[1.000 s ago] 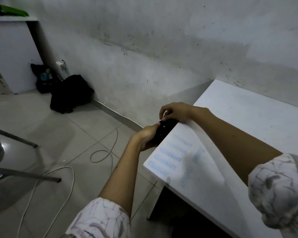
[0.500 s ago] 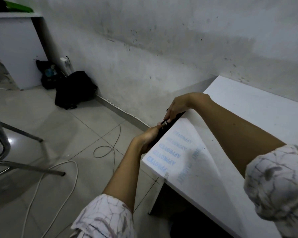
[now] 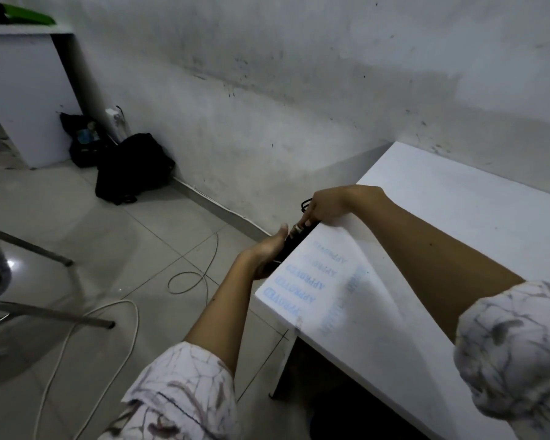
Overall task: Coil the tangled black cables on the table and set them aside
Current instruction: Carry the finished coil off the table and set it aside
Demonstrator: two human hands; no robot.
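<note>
A bundle of black cable (image 3: 294, 244) lies along the left edge of the white table (image 3: 442, 236), partly past the edge. My left hand (image 3: 267, 252) cups the bundle from below and from the floor side, fingers curled around it. My right hand (image 3: 326, 206) holds its upper end, fingertips pinching the cable, and a small black loop (image 3: 305, 204) sticks out behind the fingers. Most of the cable is hidden between the two hands.
Blue "APPROVED" stamps (image 3: 302, 287) mark the table corner. On the tiled floor lie a white cord (image 3: 86, 338) and a thin grey wire loop (image 3: 188, 281). A black bag (image 3: 134, 168) leans on the wall. A metal chair frame (image 3: 29, 281) stands at the left.
The cable bundle has gone from a flat black block held between both hands to a thin strip along the table edge. My right hand has shifted up and away along it.
</note>
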